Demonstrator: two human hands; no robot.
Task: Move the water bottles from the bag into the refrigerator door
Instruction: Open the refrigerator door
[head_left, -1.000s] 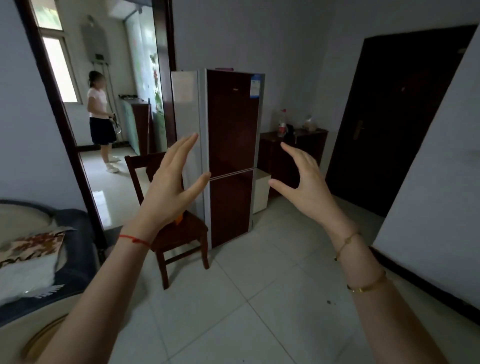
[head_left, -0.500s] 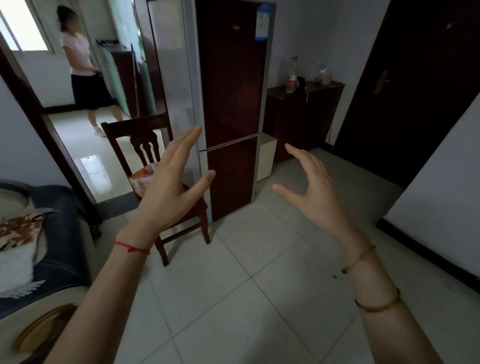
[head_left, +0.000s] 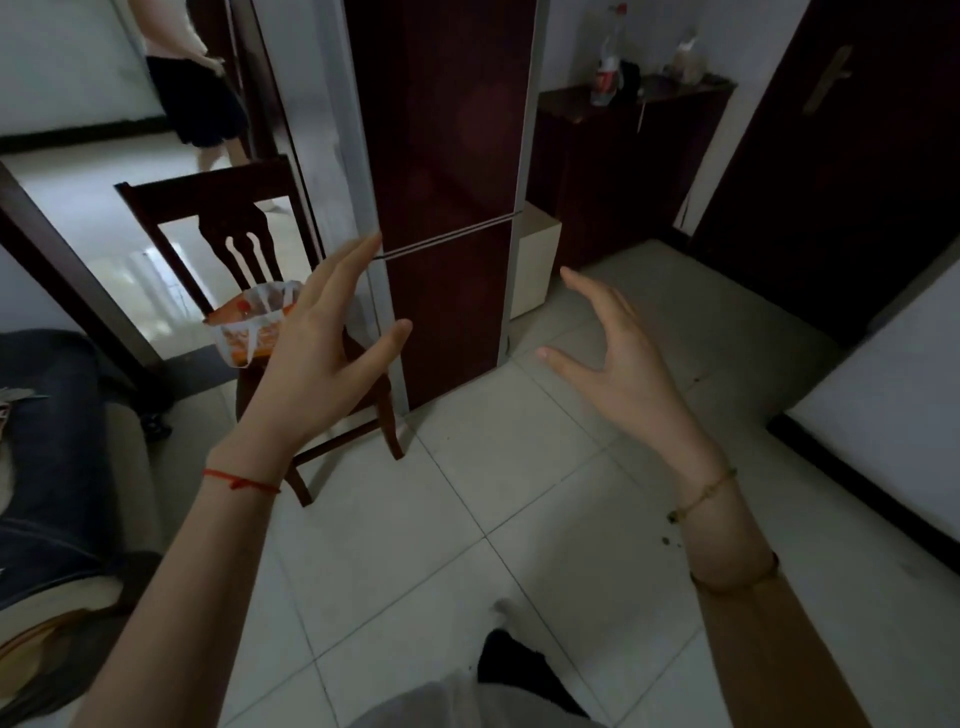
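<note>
A dark red two-door refrigerator (head_left: 447, 156) with silver edges stands straight ahead, both doors closed. Just left of it, an orange and white plastic bag (head_left: 254, 327) sits open on the seat of a dark wooden chair (head_left: 208, 208); what it holds is hidden. My left hand (head_left: 322, 348) hovers in the air in front of the chair and the fridge's left edge, fingers straight and spread, holding nothing. Empty too, my right hand (head_left: 613, 358) is raised before the fridge's lower right corner, fingers extended.
A dark cabinet (head_left: 623, 166) right of the fridge carries a bottle (head_left: 605, 67) and other items. A small white box (head_left: 535, 260) stands between them. A dark door (head_left: 841, 182) is at right, a sofa (head_left: 62, 467) at left. A person (head_left: 192, 78) stands beyond the doorway.
The view has come closer to the fridge and chair and tilted down. Both hands stay raised and spread. The bag on the chair is now in plain sight.
</note>
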